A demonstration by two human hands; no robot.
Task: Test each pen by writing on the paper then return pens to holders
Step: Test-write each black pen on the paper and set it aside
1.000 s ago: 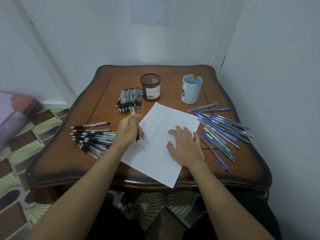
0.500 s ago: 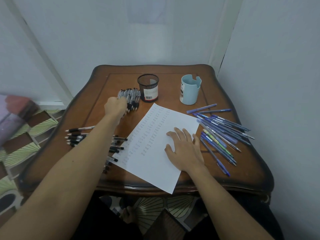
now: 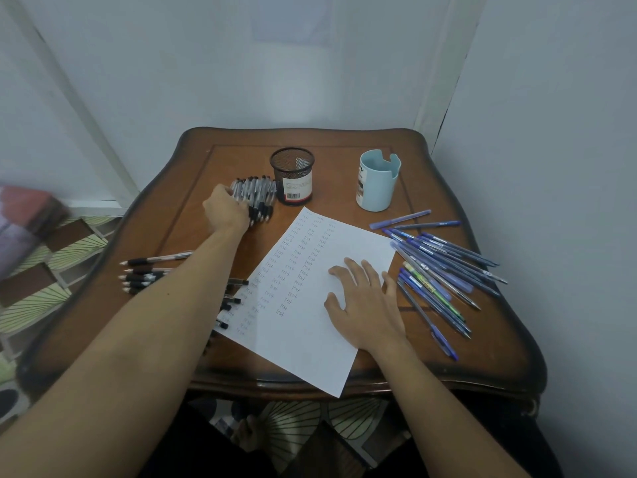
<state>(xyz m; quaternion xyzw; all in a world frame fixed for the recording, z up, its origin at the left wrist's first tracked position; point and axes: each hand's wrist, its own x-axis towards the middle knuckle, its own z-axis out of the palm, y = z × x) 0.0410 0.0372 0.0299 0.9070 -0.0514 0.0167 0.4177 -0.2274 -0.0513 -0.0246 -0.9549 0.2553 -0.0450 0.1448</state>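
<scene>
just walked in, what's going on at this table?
A person is testing pens. Their left hand is on the pile of black pens beside the black mesh holder; whether it grips one is unclear. The right hand lies flat on the paper, which bears rows of "test". Blue pens lie loose at right.

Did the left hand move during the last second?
Yes. The left hand went from the left edge of the paper away from the person, to the pen pile beside the mesh holder.
</scene>
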